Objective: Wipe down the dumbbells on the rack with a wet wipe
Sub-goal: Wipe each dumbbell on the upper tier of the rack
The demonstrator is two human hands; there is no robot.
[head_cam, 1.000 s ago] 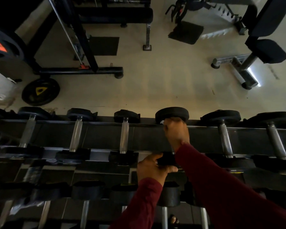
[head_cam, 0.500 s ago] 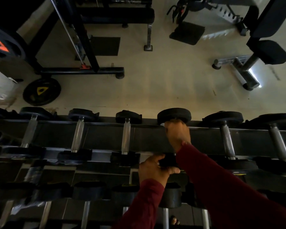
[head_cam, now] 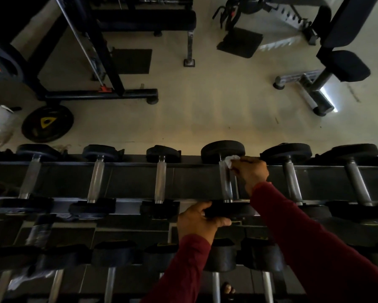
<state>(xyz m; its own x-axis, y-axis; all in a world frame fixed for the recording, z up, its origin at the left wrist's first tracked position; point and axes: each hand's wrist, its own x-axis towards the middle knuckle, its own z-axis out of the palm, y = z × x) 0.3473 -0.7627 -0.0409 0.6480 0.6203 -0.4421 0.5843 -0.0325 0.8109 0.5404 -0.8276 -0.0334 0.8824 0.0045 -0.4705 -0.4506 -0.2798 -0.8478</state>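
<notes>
Dim gym floor beyond, pale and bare between a bench (head_cam: 343, 64) at right and a black frame (head_cam: 100, 62) at left, with a loose weight plate (head_cam: 47, 123) lying flat near the wall. Down front, a long dark rack (head_cam: 194, 182) loaded with rows of dumbbells, black heads and bright steel handles. Fourth along the top row, the dumbbell (head_cam: 226, 182) being worked right now. Right hand (head_cam: 251, 173) up at the far end of the handle, fingers curled and pinching a small crumpled wet wipe (head_cam: 230, 161) against the steel just under the far head. Left hand (head_cam: 200, 219) down at the near head, fingers wrapped over its edge, thumb underneath, steadying or turning it. Looks like mid-wipe on the handle, far end first. Heavy piece, probably: solid, rigid, no give, best rolled in its cradle rather than lifted. Polished or knurled steel likely slick once damp, so better purchase on the rubbery head, exactly where that left hand sits. Wipe itself soft, limp, light, easily bunched, liable to slip from a loose pinch. Neighbouring dumbbells left and right untouched at this instant, plus a lower row (head_cam: 118, 254) waiting below.
</notes>
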